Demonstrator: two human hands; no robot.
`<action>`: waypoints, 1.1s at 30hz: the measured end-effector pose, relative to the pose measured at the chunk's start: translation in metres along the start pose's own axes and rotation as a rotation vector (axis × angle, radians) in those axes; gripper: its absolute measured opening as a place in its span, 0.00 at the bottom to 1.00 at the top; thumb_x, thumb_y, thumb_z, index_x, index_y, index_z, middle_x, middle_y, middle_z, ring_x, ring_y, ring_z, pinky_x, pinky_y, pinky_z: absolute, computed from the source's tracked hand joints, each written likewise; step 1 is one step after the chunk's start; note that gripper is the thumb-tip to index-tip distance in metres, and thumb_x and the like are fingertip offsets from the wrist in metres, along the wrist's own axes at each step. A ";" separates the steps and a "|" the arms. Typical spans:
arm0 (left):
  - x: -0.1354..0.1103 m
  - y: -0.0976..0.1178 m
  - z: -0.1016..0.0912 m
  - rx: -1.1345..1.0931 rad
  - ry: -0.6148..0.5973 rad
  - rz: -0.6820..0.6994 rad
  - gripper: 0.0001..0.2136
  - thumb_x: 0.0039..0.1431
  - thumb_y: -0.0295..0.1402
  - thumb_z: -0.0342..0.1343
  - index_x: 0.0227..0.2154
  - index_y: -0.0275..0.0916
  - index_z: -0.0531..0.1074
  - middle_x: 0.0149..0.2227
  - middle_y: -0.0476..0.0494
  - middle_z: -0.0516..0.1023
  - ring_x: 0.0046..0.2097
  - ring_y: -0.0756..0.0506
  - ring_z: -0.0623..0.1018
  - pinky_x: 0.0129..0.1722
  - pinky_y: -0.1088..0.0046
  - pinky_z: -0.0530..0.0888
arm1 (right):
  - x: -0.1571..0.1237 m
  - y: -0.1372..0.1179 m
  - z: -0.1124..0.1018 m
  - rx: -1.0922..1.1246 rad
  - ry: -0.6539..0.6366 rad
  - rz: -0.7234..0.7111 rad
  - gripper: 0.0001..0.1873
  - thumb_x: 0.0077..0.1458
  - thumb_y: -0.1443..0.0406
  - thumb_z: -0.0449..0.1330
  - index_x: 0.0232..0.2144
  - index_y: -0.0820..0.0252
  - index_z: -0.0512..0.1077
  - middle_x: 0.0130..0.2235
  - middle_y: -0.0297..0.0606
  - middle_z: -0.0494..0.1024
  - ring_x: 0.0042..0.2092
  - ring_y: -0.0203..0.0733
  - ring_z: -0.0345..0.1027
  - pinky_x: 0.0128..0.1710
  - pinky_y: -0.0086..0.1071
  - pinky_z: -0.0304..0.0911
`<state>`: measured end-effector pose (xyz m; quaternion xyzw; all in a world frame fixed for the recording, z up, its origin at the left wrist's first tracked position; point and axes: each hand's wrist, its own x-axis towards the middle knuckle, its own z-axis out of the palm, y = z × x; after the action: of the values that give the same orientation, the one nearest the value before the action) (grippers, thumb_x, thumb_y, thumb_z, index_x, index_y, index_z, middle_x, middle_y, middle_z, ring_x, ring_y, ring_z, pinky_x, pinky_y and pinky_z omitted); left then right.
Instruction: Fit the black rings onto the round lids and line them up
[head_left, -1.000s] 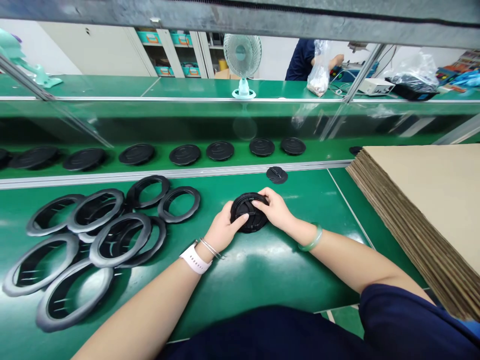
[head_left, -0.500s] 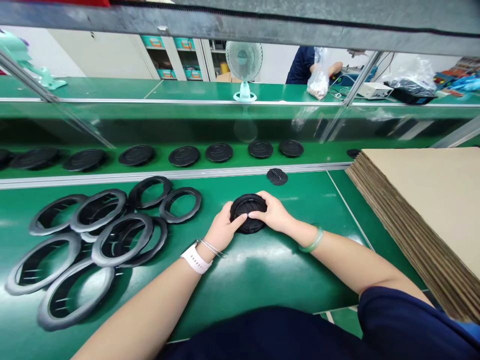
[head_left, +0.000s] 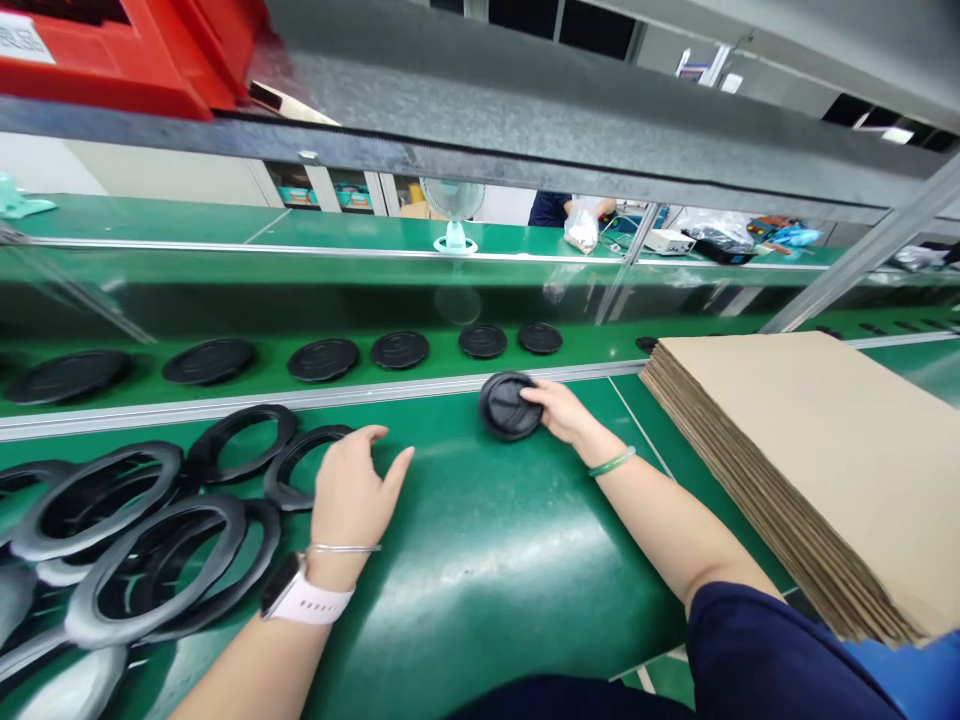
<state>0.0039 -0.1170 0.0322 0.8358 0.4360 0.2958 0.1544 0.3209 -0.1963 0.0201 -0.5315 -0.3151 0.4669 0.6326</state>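
My right hand (head_left: 556,408) grips a round black plastic cap (head_left: 510,407) by its right edge, thumb across its inner face, near the metal rail. Fingers apart and holding nothing, my left hand (head_left: 358,490) hovers over the green table just right of a heap of black rings (head_left: 157,560). The closest of these is a smaller black ring (head_left: 289,470), partly hidden behind the hand. Beyond the rail, several round black discs (head_left: 322,359) sit in a row on a green strip.
A stack of cardboard sheets (head_left: 810,450) fills the right side. The metal rail (head_left: 420,387) crosses the table behind my hands. Overhead runs a grey shelf (head_left: 525,110) with a red bin (head_left: 127,60). Across the way stand a fan (head_left: 454,215) and a person (head_left: 549,208).
My left hand has let go of the cap and moved left toward the rings. My right hand keeps the cap, now nearer the rail. The view has tilted up and turned right.
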 end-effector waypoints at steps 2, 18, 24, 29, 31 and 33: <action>0.004 -0.011 -0.005 0.262 0.039 -0.007 0.24 0.60 0.41 0.56 0.55 0.33 0.66 0.52 0.28 0.71 0.56 0.29 0.69 0.54 0.49 0.67 | 0.025 -0.015 -0.038 -0.181 0.339 -0.271 0.24 0.48 0.55 0.67 0.45 0.63 0.73 0.46 0.46 0.79 0.47 0.48 0.73 0.50 0.42 0.67; -0.002 0.010 0.012 -0.607 -0.255 -0.099 0.23 0.63 0.38 0.53 0.59 0.40 0.61 0.42 0.41 0.77 0.46 0.41 0.76 0.53 0.58 0.70 | 0.071 -0.012 -0.121 -1.300 0.452 -0.653 0.14 0.62 0.57 0.58 0.37 0.59 0.80 0.40 0.45 0.79 0.48 0.51 0.67 0.54 0.46 0.58; -0.011 0.030 0.028 -1.270 -0.507 -0.547 0.20 0.54 0.45 0.64 0.42 0.34 0.72 0.31 0.46 0.75 0.37 0.45 0.79 0.45 0.65 0.76 | 0.062 0.003 -0.057 -1.116 -0.021 -0.654 0.16 0.55 0.51 0.66 0.34 0.57 0.81 0.29 0.37 0.73 0.36 0.44 0.66 0.40 0.37 0.64; -0.005 0.022 0.031 -1.344 -0.535 -0.606 0.19 0.50 0.44 0.68 0.37 0.34 0.73 0.30 0.45 0.76 0.36 0.45 0.80 0.42 0.66 0.78 | 0.057 0.015 -0.039 -1.140 -0.059 -0.603 0.16 0.55 0.54 0.66 0.41 0.58 0.80 0.33 0.39 0.73 0.36 0.44 0.66 0.39 0.37 0.64; -0.005 0.020 0.031 -1.343 -0.567 -0.592 0.18 0.53 0.44 0.66 0.36 0.33 0.73 0.31 0.44 0.77 0.36 0.45 0.81 0.43 0.66 0.78 | 0.054 0.017 -0.036 -1.151 -0.030 -0.615 0.13 0.58 0.59 0.63 0.41 0.58 0.81 0.35 0.40 0.74 0.40 0.45 0.66 0.43 0.39 0.64; -0.005 0.019 0.028 -1.327 -0.613 -0.560 0.18 0.55 0.43 0.65 0.40 0.33 0.73 0.32 0.43 0.77 0.37 0.44 0.81 0.44 0.65 0.78 | 0.051 0.018 -0.033 -1.166 0.007 -0.624 0.11 0.59 0.62 0.61 0.41 0.58 0.81 0.36 0.41 0.75 0.42 0.46 0.66 0.47 0.42 0.63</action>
<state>0.0314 -0.1315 0.0181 0.4718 0.3005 0.2005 0.8043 0.3648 -0.1617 -0.0100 -0.6721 -0.6536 0.0128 0.3478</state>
